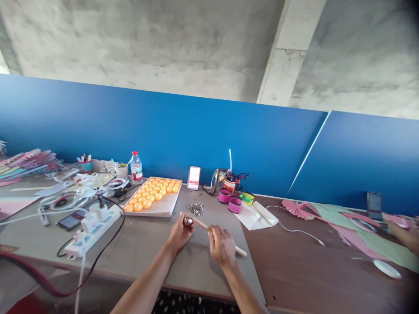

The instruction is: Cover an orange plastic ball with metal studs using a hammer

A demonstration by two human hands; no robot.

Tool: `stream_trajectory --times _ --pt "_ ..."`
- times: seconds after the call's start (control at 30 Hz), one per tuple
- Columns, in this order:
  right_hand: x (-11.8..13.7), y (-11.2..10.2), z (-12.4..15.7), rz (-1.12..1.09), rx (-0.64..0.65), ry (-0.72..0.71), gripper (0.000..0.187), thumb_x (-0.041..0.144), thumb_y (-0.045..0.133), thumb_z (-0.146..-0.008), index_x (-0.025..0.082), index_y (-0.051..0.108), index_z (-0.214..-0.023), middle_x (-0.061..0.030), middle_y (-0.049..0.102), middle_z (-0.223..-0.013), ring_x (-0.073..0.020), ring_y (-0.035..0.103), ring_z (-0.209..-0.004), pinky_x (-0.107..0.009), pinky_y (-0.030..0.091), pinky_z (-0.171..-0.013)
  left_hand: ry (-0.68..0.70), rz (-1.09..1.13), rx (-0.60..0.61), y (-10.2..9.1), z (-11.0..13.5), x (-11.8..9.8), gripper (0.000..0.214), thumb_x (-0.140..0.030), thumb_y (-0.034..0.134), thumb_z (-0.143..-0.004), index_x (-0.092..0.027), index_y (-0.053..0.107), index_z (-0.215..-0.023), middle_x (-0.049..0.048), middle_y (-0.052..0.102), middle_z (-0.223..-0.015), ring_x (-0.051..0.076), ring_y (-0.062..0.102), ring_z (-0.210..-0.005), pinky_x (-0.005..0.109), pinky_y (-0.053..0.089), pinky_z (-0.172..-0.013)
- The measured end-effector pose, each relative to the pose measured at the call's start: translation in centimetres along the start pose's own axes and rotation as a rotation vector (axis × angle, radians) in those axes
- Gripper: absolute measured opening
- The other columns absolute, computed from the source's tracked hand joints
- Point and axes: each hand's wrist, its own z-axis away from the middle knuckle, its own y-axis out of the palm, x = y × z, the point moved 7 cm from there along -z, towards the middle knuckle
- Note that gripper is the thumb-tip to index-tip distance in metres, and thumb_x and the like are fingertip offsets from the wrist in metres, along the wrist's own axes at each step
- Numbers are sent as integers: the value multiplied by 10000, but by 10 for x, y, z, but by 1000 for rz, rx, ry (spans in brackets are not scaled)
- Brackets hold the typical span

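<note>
My right hand (221, 245) is closed around a pale wooden stick (241, 251) that slants across the front of the mat. Its far end reaches a small, shiny, rounded metal piece (187, 221), which the fingers of my left hand (180, 232) hold. Whether stick and metal piece are joined I cannot tell. Just beyond my hands lies a loose pile of small silvery metal bits (196, 208). To the left of the pile, several orange balls (147, 203) sit in rows on a shallow white tray (165, 208).
Pink and yellow-green rolls (235, 204) stand near white sheets (250, 216). At left are a power strip (93, 231), a phone (71, 220), cables and a bottle (136, 167). Another person's hand (404, 233) is at far right, near coloured paper (356, 237).
</note>
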Motion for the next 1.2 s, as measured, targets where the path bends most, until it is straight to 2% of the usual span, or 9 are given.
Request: stream_trajectory --times 0.13,0.2,0.3,0.4,0.63,0.73,0.87,1.03,1.2 --pt "3 3 4 20 39 -30 171 182 401 -869 206 567 -836 -16 604 -733 -141 514 -614 -260 293 -609 5 -8 40 -1 -1 -1 163 -281 520 -836 -154 551 -934 27 586 -642 124 558 -540 205 403 -475" --pt "4 0 5 -4 5 -48 183 186 384 -882 195 567 -887 -24 607 -756 -140 525 -640 -259 305 -631 -1 3 45 -3 -2 -1 163 -251 548 -809 -167 556 -949 26 592 -657 126 557 -551 210 410 -483" --pt "1 -4 5 -23 -69 -40 216 183 351 -899 169 556 -965 -41 609 -780 -141 543 -677 -261 316 -657 0 36 26 -6 -5 -1 145 -191 533 -801 -171 564 -941 28 600 -677 126 562 -564 237 454 -546" --pt "-2 -1 6 0 -46 -29 203 175 367 -890 187 570 -887 -24 600 -731 -133 527 -631 -259 307 -642 -14 71 28 -6 -5 -2 90 -123 496 -796 -130 571 -844 47 597 -679 137 594 -646 248 482 -632" --pt "0 -1 7 -33 -69 -26 213 192 364 -899 168 568 -956 -42 609 -776 -142 535 -688 -263 309 -668 -41 56 70 0 -1 -6 152 -261 530 -811 -126 573 -867 67 613 -712 175 616 -745 273 496 -664" --pt "0 2 6 -9 -10 -8 187 188 391 -890 186 578 -884 -25 605 -749 -133 526 -654 -263 301 -658 -53 35 112 4 1 -7 125 -217 532 -791 -141 556 -886 71 622 -725 192 625 -787 286 497 -704" --pt "-2 -2 6 -32 -39 7 210 208 374 -906 170 570 -974 -41 616 -793 -142 539 -704 -268 301 -679 -60 12 120 5 0 -8 165 -253 500 -809 -148 550 -926 94 637 -794 212 626 -856 328 493 -776" --pt "-4 2 6 -13 26 24 168 192 413 -886 184 581 -880 -24 611 -753 -131 528 -662 -269 290 -672 -95 13 118 3 -2 -7 223 -119 477 -794 -124 554 -1002 110 651 -872 219 623 -922 328 509 -776" --pt "-6 -2 8 -9 -47 41 175 210 409 -895 179 574 -943 -33 619 -781 -136 535 -690 -270 290 -681 -54 -2 145 -1 -6 -9 157 -143 471 -841 -128 575 -958 98 664 -874 199 633 -908 323 512 -793"
